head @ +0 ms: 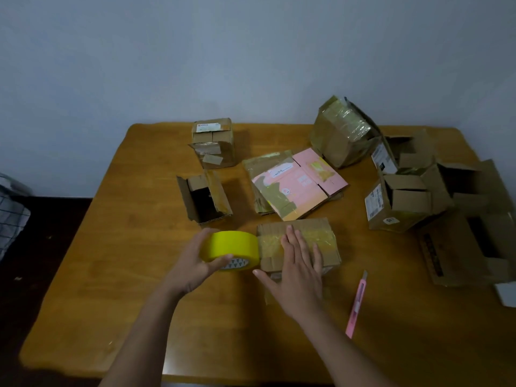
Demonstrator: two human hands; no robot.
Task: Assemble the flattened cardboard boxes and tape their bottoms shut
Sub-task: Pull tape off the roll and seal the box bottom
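On the table [111, 261], left hand [192, 263] grips tape roll [230, 250]; right hand [298, 263] presses flat on closed box [324, 233].

Brown box [300, 241] flaps down, yellow tape roll [230, 248] touching; seam prob. taped.

A plain room in a home, it seems: an orange-brown wooden table [117, 247] stands against a bare pale grey wall [195, 51], with checked white fabric [11, 216] at the left edge.
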